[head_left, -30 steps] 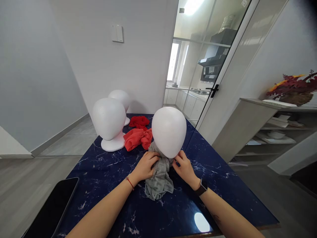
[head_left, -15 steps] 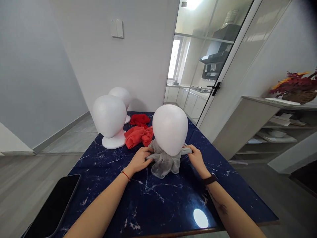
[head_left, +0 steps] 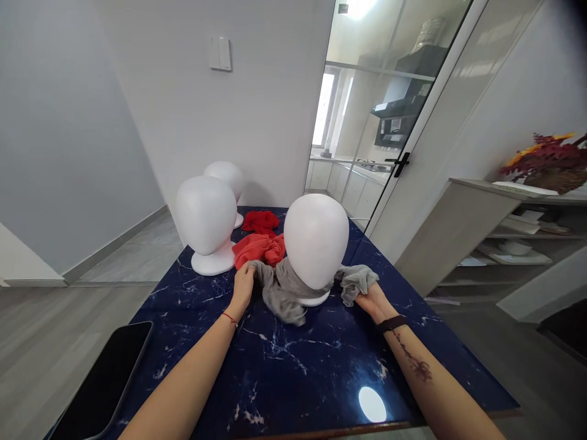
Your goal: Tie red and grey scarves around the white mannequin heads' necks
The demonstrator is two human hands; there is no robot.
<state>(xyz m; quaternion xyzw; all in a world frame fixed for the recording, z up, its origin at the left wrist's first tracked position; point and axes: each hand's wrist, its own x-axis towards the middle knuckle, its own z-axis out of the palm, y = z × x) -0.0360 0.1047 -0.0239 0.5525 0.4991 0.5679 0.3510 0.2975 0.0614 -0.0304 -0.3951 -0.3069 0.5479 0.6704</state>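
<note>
A white mannequin head (head_left: 316,238) stands upright on the table, with a grey scarf (head_left: 288,293) passing round its neck. My left hand (head_left: 243,287) is closed on the scarf's left end, close to the red cloth. On the other side, my right hand (head_left: 370,298) grips the bunched right end, its fingers partly covered by fabric. Between them the cloth hangs loosely in front of the neck, and part of the head's white base shows below it.
Two more white mannequin heads (head_left: 206,215) stand at the back left. Behind my left hand lie a light red cloth (head_left: 259,249) and a darker red cloth (head_left: 260,221). A black phone (head_left: 103,382) rests at the near left of the dark blue marbled table (head_left: 293,379).
Both hands have moved apart, drawing the scarf ends outward to either side. The grey folds in front have shifted left, uncovering part of the head's base.
</note>
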